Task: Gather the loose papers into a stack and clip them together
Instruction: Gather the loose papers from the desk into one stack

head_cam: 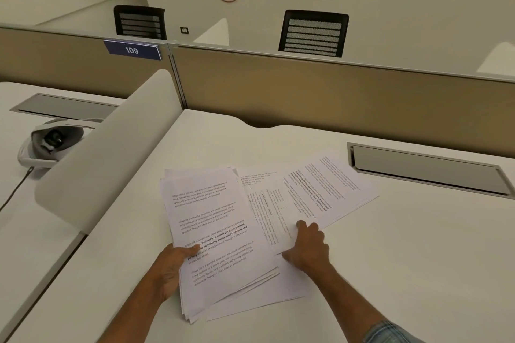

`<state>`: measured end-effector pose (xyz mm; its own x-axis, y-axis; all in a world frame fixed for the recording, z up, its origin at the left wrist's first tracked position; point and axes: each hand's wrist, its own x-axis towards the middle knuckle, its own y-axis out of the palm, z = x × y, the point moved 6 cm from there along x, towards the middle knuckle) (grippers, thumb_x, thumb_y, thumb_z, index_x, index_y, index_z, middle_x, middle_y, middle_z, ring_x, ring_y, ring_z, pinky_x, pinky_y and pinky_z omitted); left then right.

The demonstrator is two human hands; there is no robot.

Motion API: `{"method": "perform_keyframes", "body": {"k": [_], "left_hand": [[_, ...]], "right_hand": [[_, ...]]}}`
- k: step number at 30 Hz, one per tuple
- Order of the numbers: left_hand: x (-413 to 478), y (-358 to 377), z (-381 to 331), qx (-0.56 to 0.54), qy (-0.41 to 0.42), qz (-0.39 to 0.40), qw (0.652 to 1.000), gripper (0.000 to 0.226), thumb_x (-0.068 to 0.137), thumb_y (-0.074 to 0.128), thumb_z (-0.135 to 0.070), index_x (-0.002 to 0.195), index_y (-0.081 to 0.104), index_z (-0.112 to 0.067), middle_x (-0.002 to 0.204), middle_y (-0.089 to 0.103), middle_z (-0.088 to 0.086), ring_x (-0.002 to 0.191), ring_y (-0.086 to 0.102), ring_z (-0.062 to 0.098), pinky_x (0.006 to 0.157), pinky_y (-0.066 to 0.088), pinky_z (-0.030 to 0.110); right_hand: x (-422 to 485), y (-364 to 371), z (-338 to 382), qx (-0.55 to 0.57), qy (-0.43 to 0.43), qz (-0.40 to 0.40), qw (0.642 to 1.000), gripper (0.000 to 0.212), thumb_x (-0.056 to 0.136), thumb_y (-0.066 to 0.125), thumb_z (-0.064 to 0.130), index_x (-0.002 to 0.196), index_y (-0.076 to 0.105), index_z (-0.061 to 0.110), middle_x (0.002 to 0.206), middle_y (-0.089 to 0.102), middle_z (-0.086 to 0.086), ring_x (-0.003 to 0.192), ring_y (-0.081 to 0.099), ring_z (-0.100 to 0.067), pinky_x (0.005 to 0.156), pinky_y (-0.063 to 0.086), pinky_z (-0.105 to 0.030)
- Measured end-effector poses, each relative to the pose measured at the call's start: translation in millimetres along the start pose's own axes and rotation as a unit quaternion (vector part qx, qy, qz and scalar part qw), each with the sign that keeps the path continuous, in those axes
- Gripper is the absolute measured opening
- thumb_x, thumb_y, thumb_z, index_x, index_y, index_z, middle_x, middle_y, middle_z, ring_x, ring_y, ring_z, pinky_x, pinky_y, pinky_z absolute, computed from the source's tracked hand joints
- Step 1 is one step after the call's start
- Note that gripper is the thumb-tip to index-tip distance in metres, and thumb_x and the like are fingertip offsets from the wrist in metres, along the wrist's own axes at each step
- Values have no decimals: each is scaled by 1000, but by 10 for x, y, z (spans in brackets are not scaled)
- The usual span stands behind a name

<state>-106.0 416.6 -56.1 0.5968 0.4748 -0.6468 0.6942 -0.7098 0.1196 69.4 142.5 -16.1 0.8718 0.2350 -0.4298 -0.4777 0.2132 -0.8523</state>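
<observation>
We judged the gathering about half done. A partial stack (217, 237) lay on the white desk (418, 245) at about 6 o'clock from the middle of the paper spread, its sheets roughly squared but with edges stepped at the near corner. The left hand (174, 267) grasped this stack at its 9 o'clock edge, thumb on the top page and fingers tucked beneath.

The loose sheets (320, 192) fanned out from the stack towards 1 and 2 o'clock, overlapping one another and partly slipped under the stack's right side. The right hand (306, 248) sat on their near end, at 3 o'clock from the stack, its fingers bent down onto the paper and its thumb at the sheet's edge. We could not tell whether it pinched a sheet or merely pressed on it.

What we reckoned was left: drawing those fanned pages across onto the stack, tapping the edges flush, then clipping. We saw no clip anywhere on the desk, so the fastening had not yet begun. A recessed cable hatch (426, 167) lay well apart from the papers, at 2 o'clock.
</observation>
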Motion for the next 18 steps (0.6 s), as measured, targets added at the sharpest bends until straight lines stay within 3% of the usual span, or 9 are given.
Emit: {"method": "perform_keyframes", "body": {"k": [3,5,7,10,11,13,15,17,18], "left_hand": [[-23,16,3,2,0,2,1000,24,94,61,9,114,67,-3,86,80,11,89,69,34,57,65,38],[-31,15,11,3,-7,2,1000,28,95,61,9,120,66,-2,102,78,18,93,69,36,68,64,43],[-22,4,22,3,-12,2,1000,33,95,60,8,128,63,2,123,70,27,100,68,39,81,60,46],[-19,-7,25,4,-10,1,1000,37,96,59,8,133,59,4,130,66,31,105,66,41,83,59,47],[-19,-9,25,6,-8,0,1000,37,96,59,8,133,59,4,130,66,31,106,66,42,83,59,46],[-9,-16,28,8,-8,1,1000,40,96,59,7,136,59,5,133,65,31,109,66,44,85,58,47],[2,-29,37,10,-10,1,1000,40,96,59,7,136,59,5,132,65,31,104,68,42,82,60,47],[-3,-27,43,4,-12,6,1000,38,95,60,8,132,61,4,128,68,30,99,69,40,80,61,47],[-14,-20,43,-1,-14,11,1000,36,94,60,9,130,63,2,123,71,28,98,70,39,82,60,48]], "right_hand": [[-45,0,1,20,-3,-41,999,84,81,77,50,146,35,18,142,45,-10,133,46,-28,108,46,-44],[-90,-4,-14,62,2,-79,995,88,79,77,53,147,33,17,140,47,-10,130,48,-27,106,47,-42],[-138,-4,-25,152,3,-120,981,93,79,81,47,150,30,15,138,47,-12,128,50,-29,102,51,-43],[-147,37,-53,315,45,-141,937,94,81,84,29,154,28,13,138,49,-14,128,53,-34,100,53,-48],[-140,67,-56,376,66,-131,915,88,84,81,23,154,29,12,135,53,-15,125,57,-35,99,54,-47],[-155,135,-23,518,108,-101,842,56,95,68,15,145,42,14,125,63,-16,114,65,-34,96,58,-43],[-235,187,67,637,126,-68,757,25,103,56,25,127,57,17,120,69,-16,108,68,-32,86,62,-39],[-306,259,165,704,121,-36,699,35,104,48,47,123,60,21,116,70,-11,107,69,-31,83,64,-41],[-334,311,206,715,118,-21,688,41,102,48,54,126,60,23,119,70,-7,110,68,-31,89,63,-46]]}}
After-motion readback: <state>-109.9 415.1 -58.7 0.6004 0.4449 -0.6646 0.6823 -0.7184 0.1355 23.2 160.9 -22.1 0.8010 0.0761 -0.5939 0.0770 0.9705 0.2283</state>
